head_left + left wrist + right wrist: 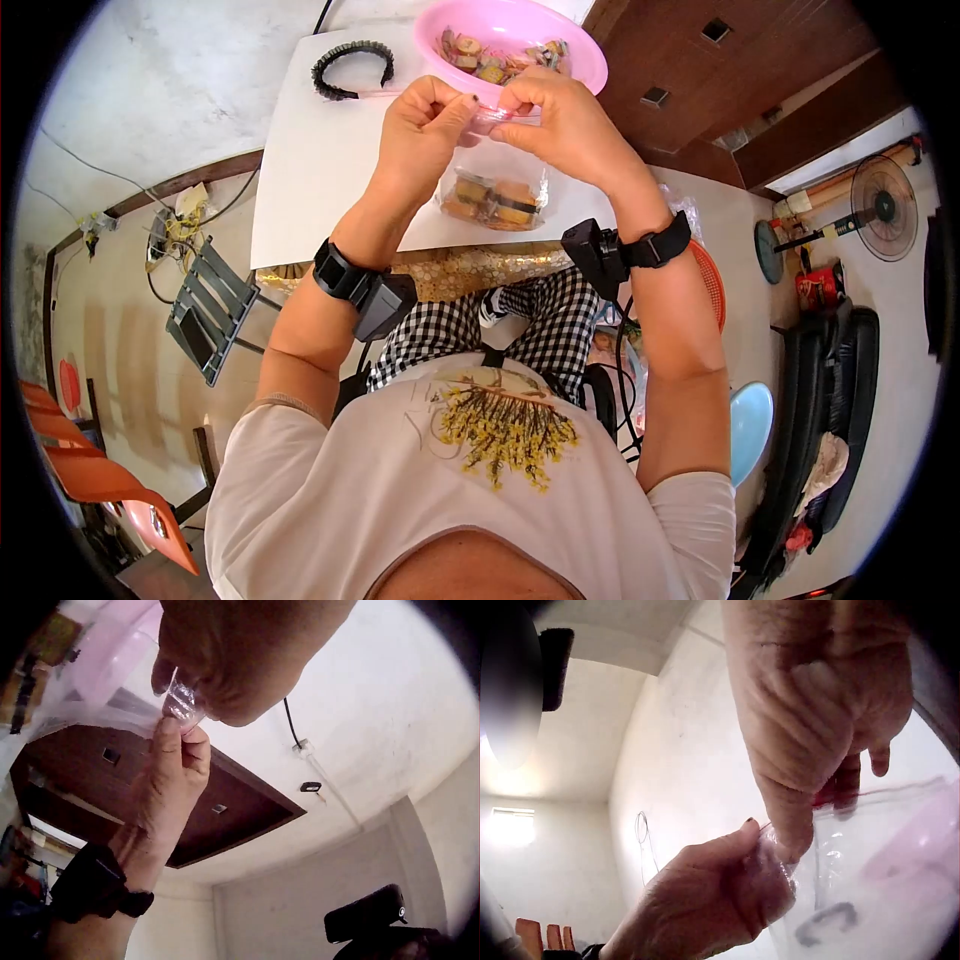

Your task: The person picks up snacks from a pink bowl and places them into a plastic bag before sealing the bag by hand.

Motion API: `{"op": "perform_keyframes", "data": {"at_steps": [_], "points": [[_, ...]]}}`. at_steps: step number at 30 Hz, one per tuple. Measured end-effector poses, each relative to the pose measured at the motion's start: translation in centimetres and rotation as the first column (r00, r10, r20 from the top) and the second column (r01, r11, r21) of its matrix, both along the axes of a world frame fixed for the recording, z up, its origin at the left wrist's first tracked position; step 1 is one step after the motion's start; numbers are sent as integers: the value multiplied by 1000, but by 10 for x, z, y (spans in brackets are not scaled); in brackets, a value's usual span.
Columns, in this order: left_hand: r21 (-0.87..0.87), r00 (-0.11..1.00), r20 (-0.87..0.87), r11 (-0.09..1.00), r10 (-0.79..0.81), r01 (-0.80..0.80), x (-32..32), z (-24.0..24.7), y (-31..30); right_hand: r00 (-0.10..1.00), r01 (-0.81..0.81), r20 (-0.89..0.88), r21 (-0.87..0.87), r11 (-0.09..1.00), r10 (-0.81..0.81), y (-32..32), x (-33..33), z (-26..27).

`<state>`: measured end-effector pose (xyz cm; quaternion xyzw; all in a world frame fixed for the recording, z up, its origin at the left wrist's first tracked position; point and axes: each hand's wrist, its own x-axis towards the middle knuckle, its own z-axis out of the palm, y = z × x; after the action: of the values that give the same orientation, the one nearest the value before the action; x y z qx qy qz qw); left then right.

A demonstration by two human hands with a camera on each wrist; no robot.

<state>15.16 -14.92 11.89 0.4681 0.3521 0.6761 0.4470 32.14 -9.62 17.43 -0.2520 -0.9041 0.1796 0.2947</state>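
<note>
A clear plastic zip bag with a reddish strip along its top hangs between my hands, over the near side of the white table. Several brownish-yellow wrapped pieces lie in its bottom. My left hand pinches the bag's top edge on one side, thumb against curled fingers. On the other side, my right hand pinches the same edge close by. In the right wrist view the clear film spreads below the right hand, and the left thumb and fingers grip a bunched part.
Beyond the hands stands a pink basin holding more small wrapped pieces. A black ruffled headband lies on the table's left part. A folding stool is on the floor at left, and a standing fan at right.
</note>
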Motion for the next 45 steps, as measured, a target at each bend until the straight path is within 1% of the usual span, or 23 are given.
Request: {"op": "perform_keyframes", "data": {"at_steps": [3,6,9,12,15,18,21,24,27,30,33,36,39,42,45], "points": [[13,999,-30,1000,-21,21,0,-1,1,999,-50,14,-50,997,51,0,2,6],[16,998,-48,999,-42,42,-3,-2,0,999,-32,21,-291,956,40,-4,5,9],[-16,998,-44,999,-36,35,-3,0,-1,998,-16,53,-238,971,29,-6,11,9],[-43,999,-19,999,-29,28,-4,-1,0,999,-12,31,-120,993,16,-5,21,2],[-70,999,0,997,-33,33,-6,-3,2,996,70,55,-109,992,-64,-9,33,3],[-79,999,12,996,-33,34,-6,-4,3,992,118,60,-109,987,-112,-12,44,1],[-89,999,17,995,-35,36,-6,-5,4,990,138,-6,-61,989,-138,-13,53,-3],[-85,999,24,996,-35,37,-9,-6,6,987,163,-6,-58,985,-163,-12,64,-6],[-93,999,44,995,-18,22,-9,-6,6,981,186,-34,-79,979,-189,-14,70,-8],[-113,999,37,994,-4,8,-11,-7,5,973,231,-4,-70,971,-231,-14,76,-8],[-105,998,57,994,-13,19,-13,-9,5,970,233,-49,-102,967,-239,-18,78,-10],[-107,997,79,994,-10,18,-14,-10,4,965,248,-70,-88,965,-255,-18,81,-15],[-120,996,93,993,-1,13,-15,-10,3,955,264,-103,-144,954,-280,-20,83,-19],[-133,995,99,991,11,2,-17,-10,2,938,227,-200,-258,939,-282,-18,85,-28],[-120,997,78,993,21,-11,-27,-18,-1,921,223,-227,-356,908,-315,-16,87,-36]]}}
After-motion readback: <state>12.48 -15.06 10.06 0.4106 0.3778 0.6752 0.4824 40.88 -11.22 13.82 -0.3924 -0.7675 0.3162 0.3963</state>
